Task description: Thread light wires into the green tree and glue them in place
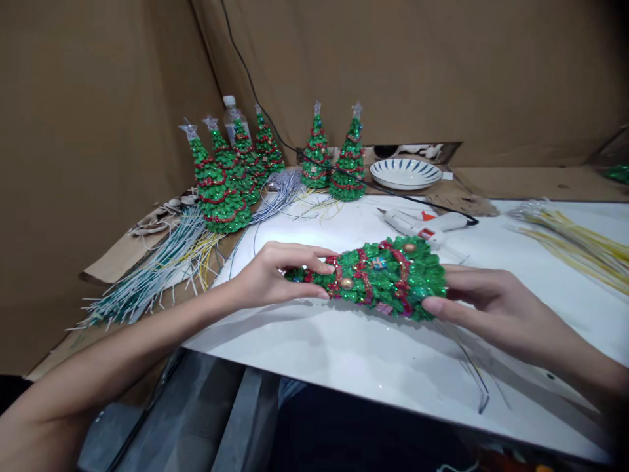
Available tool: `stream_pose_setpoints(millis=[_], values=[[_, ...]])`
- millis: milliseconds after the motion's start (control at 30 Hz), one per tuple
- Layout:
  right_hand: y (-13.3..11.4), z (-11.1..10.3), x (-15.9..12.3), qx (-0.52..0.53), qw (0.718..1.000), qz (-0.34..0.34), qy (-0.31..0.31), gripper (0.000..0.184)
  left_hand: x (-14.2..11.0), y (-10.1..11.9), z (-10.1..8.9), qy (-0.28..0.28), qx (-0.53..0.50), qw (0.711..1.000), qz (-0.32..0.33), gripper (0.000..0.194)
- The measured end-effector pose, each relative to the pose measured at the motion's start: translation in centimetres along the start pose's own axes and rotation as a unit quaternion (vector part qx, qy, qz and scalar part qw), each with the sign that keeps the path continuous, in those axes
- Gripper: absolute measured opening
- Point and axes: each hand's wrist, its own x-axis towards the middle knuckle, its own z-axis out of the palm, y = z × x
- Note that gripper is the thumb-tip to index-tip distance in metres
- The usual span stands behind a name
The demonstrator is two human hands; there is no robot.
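Observation:
A small green glittery Christmas tree with red garland and little ornaments lies on its side just above the white table, tip to the left. My left hand is closed round its narrow top end. At the wide base, my right hand grips the tree with thumb and fingers. Thin wires trail from the base toward the table's front edge.
Several finished trees with silver stars stand at the back left. Bundles of pale wires lie left, yellow ones right. A white glue gun and a blue-striped plate sit behind. Cardboard walls surround the table.

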Motion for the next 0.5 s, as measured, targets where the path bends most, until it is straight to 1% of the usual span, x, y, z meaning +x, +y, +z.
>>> stream_pose_setpoints(millis=[167, 367, 500], values=[[-0.2, -0.1, -0.1, -0.009, 1.000, 0.009, 0.000, 0.018, 0.0, 0.3, -0.2, -0.018, 0.017, 1.000, -0.013, 0.024], [0.6, -0.4, -0.1, -0.023, 1.000, 0.007, -0.009, 0.019, -0.4, 0.5, 0.1, -0.004, 0.043, 0.999, -0.011, 0.030], [0.9, -0.6, -0.2, -0.041, 0.999, 0.014, -0.011, 0.020, -0.5, 0.7, 0.1, -0.008, 0.050, 0.998, -0.024, 0.033]])
